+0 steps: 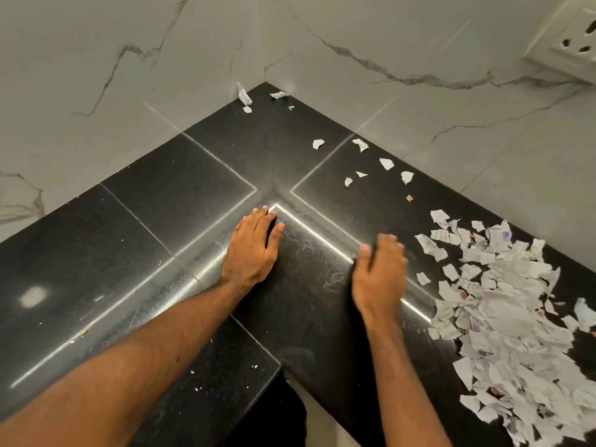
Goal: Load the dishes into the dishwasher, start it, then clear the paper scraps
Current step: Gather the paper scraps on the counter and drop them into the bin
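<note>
Both hands empty on the black countertop (129, 221): left hand (251, 250) flat, fingers spread, right hand (380, 272) blurred, loosely open, just left of the paper scraps pile (509, 304), strays toward the wall corner (265, 79).

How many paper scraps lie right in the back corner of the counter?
4: a tall folded scrap against the left wall, a small scrap below it, a flat scrap by the right wall, and a tiny fleck beside it.
</note>
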Demonstrator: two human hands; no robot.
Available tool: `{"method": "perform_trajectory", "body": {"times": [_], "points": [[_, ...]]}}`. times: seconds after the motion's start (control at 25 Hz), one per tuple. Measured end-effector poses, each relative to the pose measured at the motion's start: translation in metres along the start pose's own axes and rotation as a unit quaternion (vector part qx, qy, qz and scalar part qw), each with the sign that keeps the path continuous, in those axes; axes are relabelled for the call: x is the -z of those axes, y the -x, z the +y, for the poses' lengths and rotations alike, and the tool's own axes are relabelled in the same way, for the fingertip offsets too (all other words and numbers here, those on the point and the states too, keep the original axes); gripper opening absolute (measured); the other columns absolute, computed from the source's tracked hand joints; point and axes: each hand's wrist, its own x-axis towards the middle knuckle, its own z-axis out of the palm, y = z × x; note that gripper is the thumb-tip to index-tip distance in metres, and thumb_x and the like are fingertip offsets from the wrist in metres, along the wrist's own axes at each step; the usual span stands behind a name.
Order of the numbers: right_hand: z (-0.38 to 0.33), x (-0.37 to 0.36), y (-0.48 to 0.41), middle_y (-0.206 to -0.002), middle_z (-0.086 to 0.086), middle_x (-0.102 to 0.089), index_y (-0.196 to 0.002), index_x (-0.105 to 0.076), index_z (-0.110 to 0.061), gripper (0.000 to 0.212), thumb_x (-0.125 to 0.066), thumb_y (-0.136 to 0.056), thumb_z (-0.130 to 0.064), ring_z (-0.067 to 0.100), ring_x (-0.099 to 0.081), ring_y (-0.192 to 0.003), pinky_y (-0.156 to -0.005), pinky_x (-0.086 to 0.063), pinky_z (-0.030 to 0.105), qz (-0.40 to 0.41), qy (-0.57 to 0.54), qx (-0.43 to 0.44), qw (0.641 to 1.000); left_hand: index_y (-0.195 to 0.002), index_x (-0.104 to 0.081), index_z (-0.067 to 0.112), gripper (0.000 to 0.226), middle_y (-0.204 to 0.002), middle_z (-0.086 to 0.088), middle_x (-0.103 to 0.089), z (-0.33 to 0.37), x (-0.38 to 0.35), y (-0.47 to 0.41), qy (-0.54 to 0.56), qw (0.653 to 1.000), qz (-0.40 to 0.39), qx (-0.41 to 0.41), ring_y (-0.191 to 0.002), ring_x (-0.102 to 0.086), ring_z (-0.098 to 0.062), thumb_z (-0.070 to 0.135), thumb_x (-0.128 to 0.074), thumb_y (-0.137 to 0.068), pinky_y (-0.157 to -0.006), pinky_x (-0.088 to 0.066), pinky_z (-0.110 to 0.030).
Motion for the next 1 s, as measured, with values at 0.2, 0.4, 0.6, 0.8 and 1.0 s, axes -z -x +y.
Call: {"method": "perform_trajectory", "body": {"times": [0.2, 0.4, 0.6, 0.8, 1.0], "points": [[-0.089, -0.093, -0.026, -0.175, 0.002, -0.011, -0.167, -0.016, -0.02, 0.073, -0.013, -0.107, -0.063, 0.02, -0.002, -0.162, -0.131, -0.005, 0.046, -0.117, 0.129, 0.251, 0.952, -0.157, -0.037, 0.026, 0.066, -0.167, 0.004, -0.029, -0.003, -0.002, -0.001, -0.006, 1.0, -0.01, 0.0, -0.156, -0.018, -0.011, 0.064, -0.018, -0.107, -0.128, -0.017, -0.045], [-0.117, -0.114, -0.067, -0.174, 0.004, -0.015, -0.166, -0.019, -0.024, 0.07, -0.017, -0.107, -0.062, 0.024, -0.009, -0.161, -0.13, -0.009, 0.05, -0.106, 0.171, 0.284, 0.937, -0.155, -0.037, 0.031, 0.062, -0.166, 0.001, -0.029, 0.001, -0.005, -0.003, -0.075, 0.996, 0.005, 0.057, -0.155, -0.021, -0.018, 0.065, -0.02, -0.106, -0.127, -0.017, -0.043], [-0.127, -0.114, -0.079, -0.172, -0.001, -0.021, -0.161, -0.032, -0.029, 0.071, -0.02, -0.101, -0.064, 0.023, -0.016, -0.159, -0.128, -0.012, 0.053, -0.097, 0.149, 0.286, 0.942, -0.097, -0.058, 0.027, 0.036, -0.105, 0.004, -0.052, -0.022, 0.009, -0.084, -0.103, 0.991, 0.068, 0.043, -0.101, -0.048, -0.02, 0.056, -0.038, -0.104, -0.091, -0.039, -0.041], [-0.13, -0.119, -0.088, -0.17, -0.002, -0.027, -0.156, -0.04, -0.03, 0.071, -0.027, -0.098, -0.068, 0.022, -0.02, -0.157, -0.126, -0.014, 0.054, -0.087, 0.139, 0.295, 0.941, -0.132, -0.057, 0.02, 0.052, -0.155, -0.009, -0.041, -0.036, -0.002, -0.202, -0.022, 0.997, 0.015, 0.073, -0.145, -0.035, -0.03, 0.059, -0.045, -0.101, -0.118, -0.025, -0.053], [-0.133, -0.119, -0.092, -0.165, -0.001, -0.034, -0.149, -0.046, -0.03, 0.068, -0.033, -0.095, -0.069, 0.024, -0.028, -0.15, -0.121, -0.02, 0.052, -0.076, 0.157, 0.31, 0.934, -0.161, -0.024, 0.013, 0.084, -0.171, -0.015, -0.006, -0.028, -0.012, -0.289, -0.029, 0.993, -0.006, 0.111, -0.157, -0.011, -0.034, 0.06, -0.052, -0.098, -0.124, -0.015, -0.055]]}}
